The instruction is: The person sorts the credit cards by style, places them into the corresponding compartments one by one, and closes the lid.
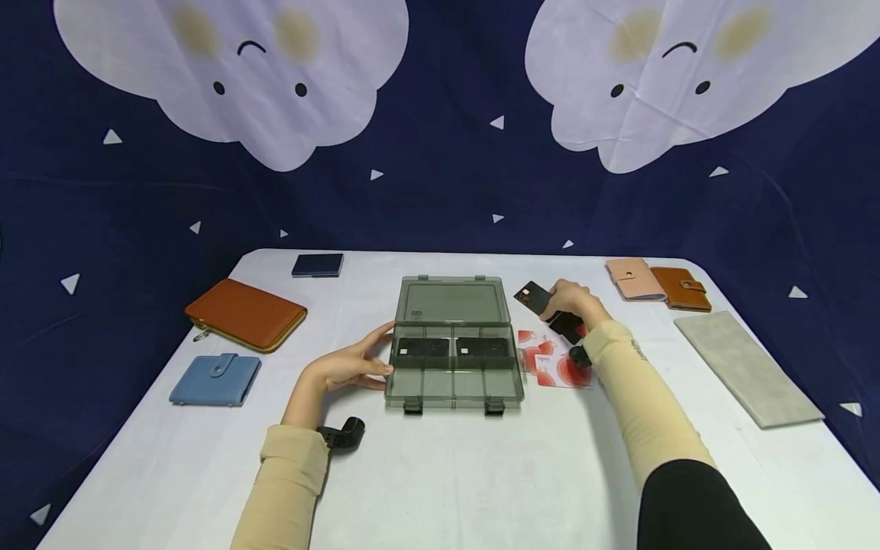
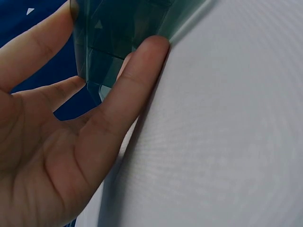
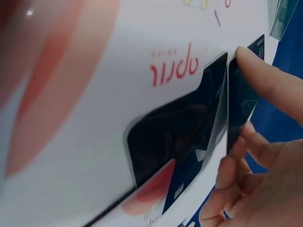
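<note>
Head view: my left hand [image 1: 347, 367] steadies the smoky organizer box [image 1: 454, 344] mid-table, fingers straight; my right hand [image 1: 574, 302] pinches a black card [image 1: 532, 296] beside it; best lowered flat into a free compartment.

Non-handled items on white table [image 1: 481, 473], positions relative to the hands:

- Orange zip wallet [image 1: 245, 314]: well to the left of the left hand, slightly beyond it.
- Blue snap wallet [image 1: 215, 380]: left of the left hand, level with it, nearer than the orange one.
- Dark navy card holder [image 1: 317, 265]: beyond the left hand, near the far table edge.
- Pink wallet [image 1: 635, 279] and tan wallet [image 1: 681, 288]: side by side, touching, right of the right hand.
- Grey felt pouch [image 1: 747, 368]: farther right of the right hand, lying diagonally.
- Backdrop: navy cloth with white clouds [image 1: 440, 191].
</note>
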{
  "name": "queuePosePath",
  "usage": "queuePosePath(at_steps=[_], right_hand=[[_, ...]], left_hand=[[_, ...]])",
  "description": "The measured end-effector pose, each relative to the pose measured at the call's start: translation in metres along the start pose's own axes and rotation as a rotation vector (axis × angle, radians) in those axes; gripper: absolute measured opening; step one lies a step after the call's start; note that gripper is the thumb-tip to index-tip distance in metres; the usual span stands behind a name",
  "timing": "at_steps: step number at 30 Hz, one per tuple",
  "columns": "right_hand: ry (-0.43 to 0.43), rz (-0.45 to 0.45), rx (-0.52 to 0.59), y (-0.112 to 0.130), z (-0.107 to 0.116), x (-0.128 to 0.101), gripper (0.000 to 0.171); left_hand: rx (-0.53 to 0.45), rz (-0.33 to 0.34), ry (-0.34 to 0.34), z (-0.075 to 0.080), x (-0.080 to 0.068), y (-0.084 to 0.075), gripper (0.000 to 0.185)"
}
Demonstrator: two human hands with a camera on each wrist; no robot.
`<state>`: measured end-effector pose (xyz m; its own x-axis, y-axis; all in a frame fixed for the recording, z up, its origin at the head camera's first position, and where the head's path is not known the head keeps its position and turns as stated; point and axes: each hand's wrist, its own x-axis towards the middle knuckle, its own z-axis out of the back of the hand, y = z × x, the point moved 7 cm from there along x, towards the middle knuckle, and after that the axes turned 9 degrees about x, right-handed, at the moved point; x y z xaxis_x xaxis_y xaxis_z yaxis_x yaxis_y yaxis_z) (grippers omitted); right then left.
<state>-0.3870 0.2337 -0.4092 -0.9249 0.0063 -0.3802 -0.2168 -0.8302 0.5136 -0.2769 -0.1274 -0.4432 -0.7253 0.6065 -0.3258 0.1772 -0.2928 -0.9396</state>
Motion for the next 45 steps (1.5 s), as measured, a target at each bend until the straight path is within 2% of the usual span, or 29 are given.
queuePosePath(at_steps=[3,8,11,12,14,18,19,21,24,27,31,37,45], right_hand=[[-0.051,0.028,0.008,0.003,0.002,0.001,0.052],[-0.170,0.123,0.139,0.012,0.011,0.000,0.030],[-0.220,0.171,0.183,0.024,0.016,-0.003,0.028],[-0.222,0.208,0.214,0.028,0.017,-0.002,0.028],[-0.255,0.331,0.315,0.032,0.017,0.014,0.022],[-0.185,0.466,0.440,0.063,0.007,0.008,0.021],[-0.171,0.478,0.440,0.073,0.003,0.001,0.021],[-0.100,0.452,0.400,0.101,-0.005,-0.028,0.026],[-0.016,0.509,0.376,0.128,-0.021,-0.049,0.025],[0.075,0.523,0.363,0.145,-0.037,-0.062,0.024],[0.154,0.535,0.304,0.158,-0.056,-0.070,0.025],[0.210,0.558,0.197,0.167,-0.079,-0.073,0.021],[0.234,0.586,0.010,0.174,-0.103,-0.075,0.016]], left_hand=[[-0.003,0.000,-0.001,0.000,0.000,0.000,0.089],[-0.016,-0.004,0.004,-0.001,0.001,-0.001,0.090],[-0.021,-0.003,0.003,-0.001,0.000,-0.002,0.090],[-0.022,-0.002,0.002,-0.001,-0.001,-0.002,0.090],[-0.024,0.000,0.001,-0.001,-0.001,-0.001,0.090],[-0.028,0.006,-0.001,-0.001,-0.002,-0.002,0.090],[-0.025,0.004,0.000,-0.001,-0.002,-0.002,0.090],[-0.023,0.009,-0.002,0.000,-0.002,-0.002,0.090],[-0.017,0.009,0.001,0.000,-0.001,-0.002,0.090],[-0.015,0.010,0.001,0.000,-0.001,-0.001,0.090],[-0.013,0.011,-0.001,0.001,-0.001,-0.001,0.089],[-0.008,0.015,0.000,0.001,0.000,0.001,0.089],[-0.018,0.009,0.010,0.001,0.000,0.001,0.090]])
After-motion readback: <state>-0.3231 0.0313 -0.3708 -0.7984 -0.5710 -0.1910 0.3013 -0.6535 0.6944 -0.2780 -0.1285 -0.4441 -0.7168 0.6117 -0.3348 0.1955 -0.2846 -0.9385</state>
